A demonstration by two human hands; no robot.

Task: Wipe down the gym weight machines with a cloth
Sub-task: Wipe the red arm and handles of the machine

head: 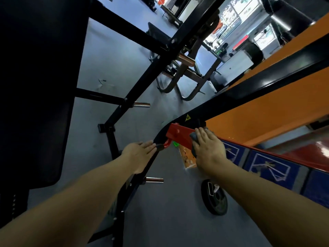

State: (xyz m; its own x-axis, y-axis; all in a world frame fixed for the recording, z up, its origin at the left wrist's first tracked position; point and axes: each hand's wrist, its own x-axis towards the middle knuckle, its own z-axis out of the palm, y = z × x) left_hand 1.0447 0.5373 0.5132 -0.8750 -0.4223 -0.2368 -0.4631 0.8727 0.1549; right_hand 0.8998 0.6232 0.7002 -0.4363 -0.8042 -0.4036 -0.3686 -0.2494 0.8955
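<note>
Two bare forearms reach in from the bottom edge: the left hand [140, 154] lies flat with straight fingers on the black curved frame tube [161, 134], holding nothing. The right hand [207, 148] presses a grey cloth [194, 138] with extended fingers against the red lever arm [179, 135] of the weight machine. A yellow triangular warning sticker [187, 118] sits just above on the black frame, its writing unreadable, and a black weight plate [214, 197] stands on the grey floor [169, 220] below the right forearm.
</note>
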